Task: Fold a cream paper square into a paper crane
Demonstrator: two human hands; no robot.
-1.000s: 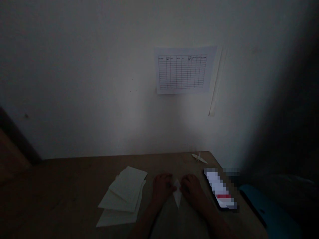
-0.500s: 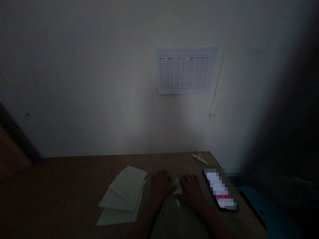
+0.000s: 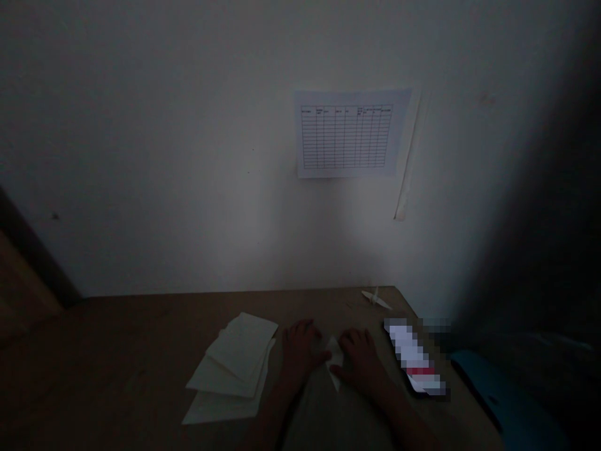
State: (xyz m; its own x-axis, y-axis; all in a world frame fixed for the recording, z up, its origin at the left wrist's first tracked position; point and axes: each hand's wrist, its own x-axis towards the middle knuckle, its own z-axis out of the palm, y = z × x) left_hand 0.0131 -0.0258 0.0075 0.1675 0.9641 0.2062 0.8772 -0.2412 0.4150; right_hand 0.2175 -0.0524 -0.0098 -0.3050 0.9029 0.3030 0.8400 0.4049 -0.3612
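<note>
Head view. The folded white paper (image 3: 332,348), a narrow pointed piece, lies on the table (image 3: 131,357) between the two hands. Left hand (image 3: 299,351): grip open, fingers loosely spread, the thumb reaching to the paper's left edge. Right hand (image 3: 361,358): grip likewise open, fingers spread, the thumb laid across the paper's lower part; neither is closed around it. Left of the hands, overlapping pale sheets (image 3: 235,360); to the right, a phone (image 3: 408,351), its screen pixelated. Beyond, near the table's far edge, a small folded paper figure (image 3: 375,299).
</note>
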